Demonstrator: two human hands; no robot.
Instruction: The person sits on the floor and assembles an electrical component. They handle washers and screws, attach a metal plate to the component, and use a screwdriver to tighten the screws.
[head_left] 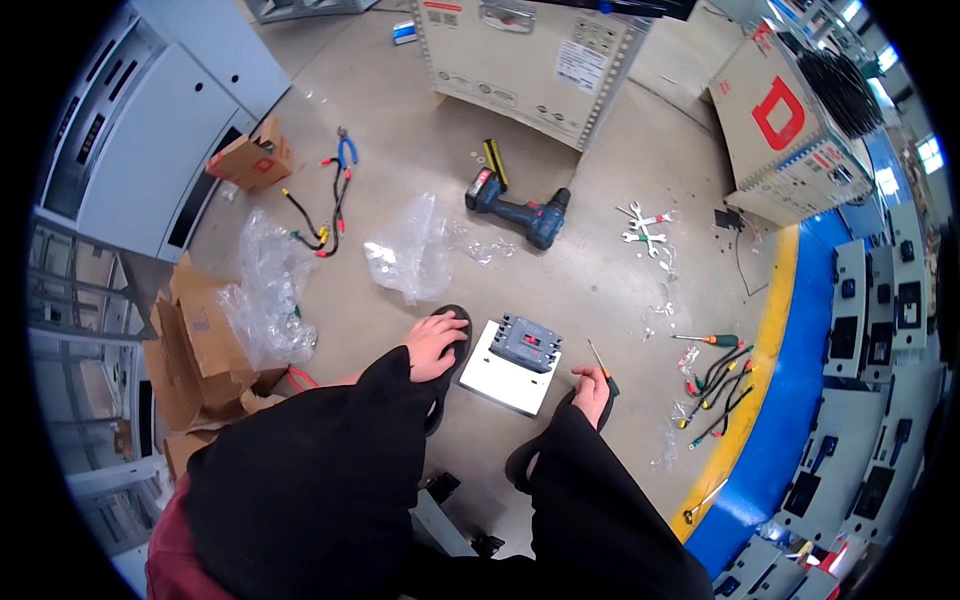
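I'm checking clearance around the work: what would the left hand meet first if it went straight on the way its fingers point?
The left hand would most likely meet the black left shoe first; its fingertips already seem to rest there, though exact contact is unclear.

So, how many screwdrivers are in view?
2: a screwdriver by the right hand, and a second screwdriver farther right. A slim metal tool on the yellow stripe is too unclear to tell; others may be hidden.
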